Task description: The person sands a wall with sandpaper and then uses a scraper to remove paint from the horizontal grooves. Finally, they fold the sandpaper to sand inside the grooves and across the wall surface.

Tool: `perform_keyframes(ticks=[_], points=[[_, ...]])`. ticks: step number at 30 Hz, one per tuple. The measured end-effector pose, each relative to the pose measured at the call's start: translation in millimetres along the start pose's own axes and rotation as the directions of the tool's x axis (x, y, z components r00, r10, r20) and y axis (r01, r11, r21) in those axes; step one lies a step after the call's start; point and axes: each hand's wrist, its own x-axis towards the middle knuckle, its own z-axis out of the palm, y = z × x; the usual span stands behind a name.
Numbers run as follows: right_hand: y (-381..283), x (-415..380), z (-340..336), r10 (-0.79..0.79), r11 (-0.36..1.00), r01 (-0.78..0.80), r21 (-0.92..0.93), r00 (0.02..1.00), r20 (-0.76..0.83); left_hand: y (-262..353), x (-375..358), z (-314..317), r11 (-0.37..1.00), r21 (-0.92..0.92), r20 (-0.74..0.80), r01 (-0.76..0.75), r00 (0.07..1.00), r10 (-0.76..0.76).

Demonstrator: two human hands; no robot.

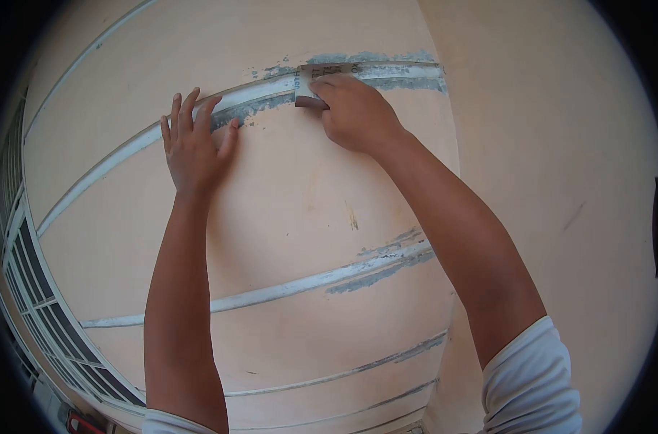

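Observation:
My right hand [358, 112] presses a piece of sandpaper [303, 83] against the upper white strip [271, 87] on the peach wall. Printed lettering shows on the sandpaper's grey backing, and its lower edge curls to a brown side. The thumb and some fingertips are partly hidden. Further left, my left hand [195, 145] lies with fingers spread against the wall, its fingertips over the same strip. Grey, scraped-looking patches [260, 106] border the strip around both hands.
Lower on the wall runs another white strip [271, 295] with grey patches, and thinner strips lie below it. A barred window [47, 311] is at the left. The adjoining wall [546, 181] meets this one at a corner on the right.

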Motion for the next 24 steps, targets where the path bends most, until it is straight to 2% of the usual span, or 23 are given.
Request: perform_keyframes(ticks=[1, 3, 4, 6, 7, 8, 10, 11, 12, 14, 16, 20, 24], points=[[6, -1, -6, 0.011, 1.000, -0.011, -0.001, 1.000, 0.000, -2, -1, 0, 0.999, 0.045, 0.001, 0.001, 1.000, -0.001], [18, 1, -20, 0.141, 0.990, -0.141, -0.012, 0.977, 0.163, -3, -2, 2, 0.998, 0.066, 0.045, -0.019, 0.999, 0.016], [32, 0, -22, 0.145, 0.989, -0.145, -0.007, 0.975, 0.170, -3, -2, 0, 0.995, 0.099, 0.083, -0.032, 0.996, 0.024], [53, -4, -35, 0.311, 0.950, -0.307, -0.061, 0.945, 0.099, -2, -3, 0, 0.994, 0.104, 0.108, -0.038, 0.994, 0.026], [52, -4, -40, 0.361, 0.932, -0.361, -0.031, 0.917, 0.168, -1, -2, 0, 0.992, 0.121, 0.107, -0.039, 0.994, 0.026], [47, -5, -33, 0.356, 0.934, -0.355, -0.033, 0.920, 0.167, 0, -1, 0, 0.990, 0.138, 0.101, -0.038, 0.995, 0.024], [33, -5, -10, 0.149, 0.988, -0.148, -0.042, 0.989, 0.020, -1, 0, -1, 0.991, 0.127, 0.117, -0.045, 0.993, 0.030], [26, -5, -1, 0.066, 0.998, -0.066, 0.002, 0.998, 0.007, -1, -1, -2, 0.992, 0.113, 0.139, -0.056, 0.989, 0.040], [23, -4, 0, 0.072, 0.997, -0.072, -0.001, 0.997, 0.009, -1, -1, -2, 0.992, 0.108, 0.141, -0.059, 0.989, 0.044], [25, -7, -5, -0.024, 0.996, 0.020, 0.088, 0.999, 0.042, -1, -1, -1, 0.987, 0.144, 0.140, -0.065, 0.989, 0.044], [49, -7, -16, 0.017, 0.997, -0.023, 0.079, 0.997, 0.080, -2, -1, 1, 0.987, 0.145, 0.144, -0.068, 0.988, 0.047], [95, -11, -45, 0.360, 0.929, -0.343, -0.138, 0.924, 0.131, -4, -1, 1, 0.985, 0.161, 0.137, -0.068, 0.990, 0.046], [82, -11, -39, 0.402, 0.903, -0.384, -0.194, 0.914, 0.061, -3, -1, 0, 0.982, 0.177, 0.139, -0.064, 0.989, 0.040]])
